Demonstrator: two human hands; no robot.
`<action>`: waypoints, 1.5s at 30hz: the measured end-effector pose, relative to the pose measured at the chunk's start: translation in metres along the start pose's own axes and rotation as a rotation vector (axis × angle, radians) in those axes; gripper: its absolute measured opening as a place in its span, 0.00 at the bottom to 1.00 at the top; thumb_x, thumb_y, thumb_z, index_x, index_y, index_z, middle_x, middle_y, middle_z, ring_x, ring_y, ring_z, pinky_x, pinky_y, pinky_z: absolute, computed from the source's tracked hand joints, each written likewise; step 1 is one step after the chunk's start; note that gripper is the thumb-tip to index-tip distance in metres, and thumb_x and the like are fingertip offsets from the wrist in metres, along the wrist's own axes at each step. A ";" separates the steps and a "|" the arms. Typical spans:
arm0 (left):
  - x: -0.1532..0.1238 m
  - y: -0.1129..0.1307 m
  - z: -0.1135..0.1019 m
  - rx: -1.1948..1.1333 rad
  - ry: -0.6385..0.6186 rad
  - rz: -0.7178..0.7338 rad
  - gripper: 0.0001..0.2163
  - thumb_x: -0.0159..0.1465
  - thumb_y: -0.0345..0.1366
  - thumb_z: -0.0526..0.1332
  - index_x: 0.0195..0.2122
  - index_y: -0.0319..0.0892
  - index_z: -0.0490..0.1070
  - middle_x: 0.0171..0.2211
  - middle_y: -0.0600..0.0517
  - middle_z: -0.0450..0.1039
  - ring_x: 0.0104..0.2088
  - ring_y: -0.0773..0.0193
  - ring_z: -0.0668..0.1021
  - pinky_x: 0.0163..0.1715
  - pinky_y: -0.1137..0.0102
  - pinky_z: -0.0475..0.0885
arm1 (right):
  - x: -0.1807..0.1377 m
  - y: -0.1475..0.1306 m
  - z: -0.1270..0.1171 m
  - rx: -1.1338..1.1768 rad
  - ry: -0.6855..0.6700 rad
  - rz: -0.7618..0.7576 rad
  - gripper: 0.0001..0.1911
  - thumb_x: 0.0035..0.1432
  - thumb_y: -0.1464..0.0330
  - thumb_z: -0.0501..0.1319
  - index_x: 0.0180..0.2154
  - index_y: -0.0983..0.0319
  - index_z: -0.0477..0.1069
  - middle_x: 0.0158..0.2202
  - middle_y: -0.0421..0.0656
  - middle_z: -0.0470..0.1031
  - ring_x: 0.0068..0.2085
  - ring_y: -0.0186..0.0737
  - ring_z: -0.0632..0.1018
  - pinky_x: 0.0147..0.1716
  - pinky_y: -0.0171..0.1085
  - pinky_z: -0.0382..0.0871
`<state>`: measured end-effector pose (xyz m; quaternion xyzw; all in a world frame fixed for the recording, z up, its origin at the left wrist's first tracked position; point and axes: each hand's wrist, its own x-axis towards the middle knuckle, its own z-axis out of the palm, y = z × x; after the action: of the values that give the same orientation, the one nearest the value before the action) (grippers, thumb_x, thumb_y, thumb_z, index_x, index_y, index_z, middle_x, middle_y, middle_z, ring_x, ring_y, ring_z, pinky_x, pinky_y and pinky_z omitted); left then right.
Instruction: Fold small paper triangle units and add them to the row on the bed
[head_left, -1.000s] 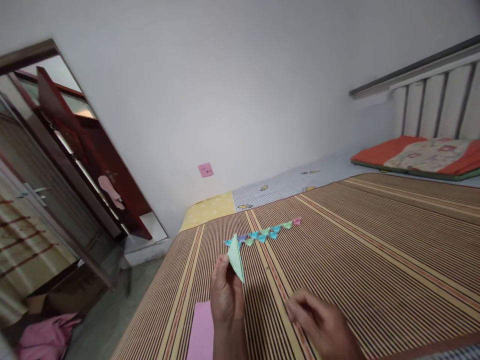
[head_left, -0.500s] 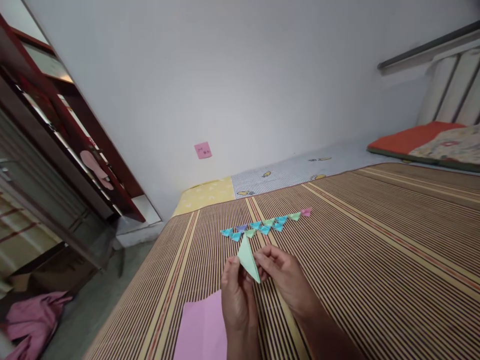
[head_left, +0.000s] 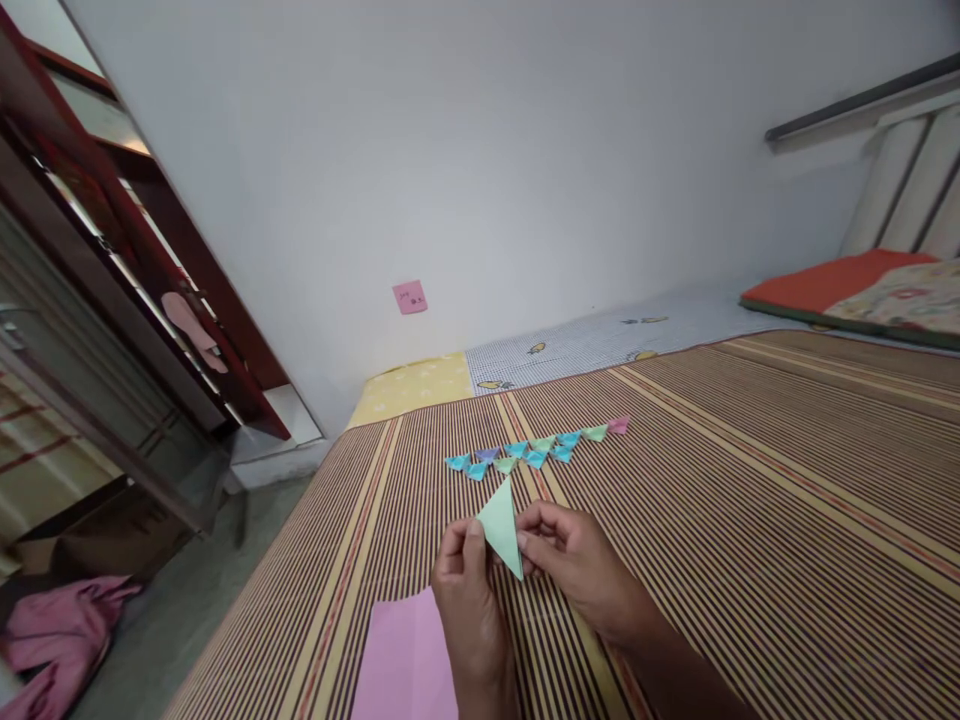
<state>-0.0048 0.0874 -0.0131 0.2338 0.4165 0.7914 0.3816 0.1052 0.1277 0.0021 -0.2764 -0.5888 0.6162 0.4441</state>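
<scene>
Left hand point(head_left: 474, 590): is gripping the left corner of a light-green triangle of folded paper point(head_left: 499, 525), its thumb lying across the front face.
Right hand point(head_left: 576, 562): is pinching the triangle's right edge between thumb and fingers; some fingertips are hiding behind the paper.
Triangle: is being held up between the two hands, clear of a brown-and-tan striped mat point(head_left: 750, 500), one point facing up and one down; the lower tip is seemingly showing more than one layer.
Step in hand: judged to be the handling or aligning of a fold, the shape already being doubled.
Next move: any further crease would be calling for matched edges and a firm pinch, the layers being liable to slip.
Small pieces: little folded triangles in blue, green, purple and pink point(head_left: 535, 459) are lying in two staggered rows beyond the hands.
Spare sheet: a flat pink paper sheet point(head_left: 409, 655) is lying beside the left forearm, partly covered by it.
Wall side: a pink square note point(head_left: 409, 297) is sticking to the white wall point(head_left: 562, 150); its writing is too small to read.
Right end: an orange-and-floral cushion point(head_left: 817, 282) is resting past the mat.
Floor: a crumpled pink cloth point(head_left: 64, 640) is lying at left.
</scene>
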 end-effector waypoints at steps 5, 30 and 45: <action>-0.001 0.006 -0.005 0.274 -0.054 0.096 0.13 0.62 0.46 0.67 0.30 0.41 0.72 0.23 0.58 0.68 0.24 0.70 0.68 0.25 0.75 0.66 | -0.009 0.007 0.000 -0.074 -0.079 0.004 0.08 0.59 0.71 0.57 0.26 0.61 0.67 0.24 0.36 0.67 0.27 0.34 0.71 0.28 0.33 0.65; -0.021 0.015 0.016 0.457 -0.194 0.138 0.10 0.60 0.42 0.69 0.37 0.44 0.72 0.32 0.52 0.74 0.33 0.63 0.77 0.34 0.72 0.72 | -0.016 -0.016 -0.010 -0.188 0.181 -0.188 0.06 0.60 0.71 0.59 0.35 0.60 0.75 0.27 0.38 0.70 0.28 0.37 0.72 0.27 0.34 0.65; -0.027 0.017 0.024 0.309 -0.195 0.066 0.08 0.57 0.35 0.68 0.36 0.45 0.70 0.33 0.50 0.78 0.34 0.60 0.80 0.36 0.69 0.75 | -0.015 -0.004 -0.009 -0.530 0.210 -0.409 0.17 0.59 0.79 0.56 0.44 0.56 0.76 0.38 0.42 0.73 0.35 0.39 0.75 0.33 0.36 0.68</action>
<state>0.0210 0.0710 0.0124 0.3788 0.4862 0.7038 0.3532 0.1206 0.1191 0.0016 -0.3205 -0.7224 0.3086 0.5293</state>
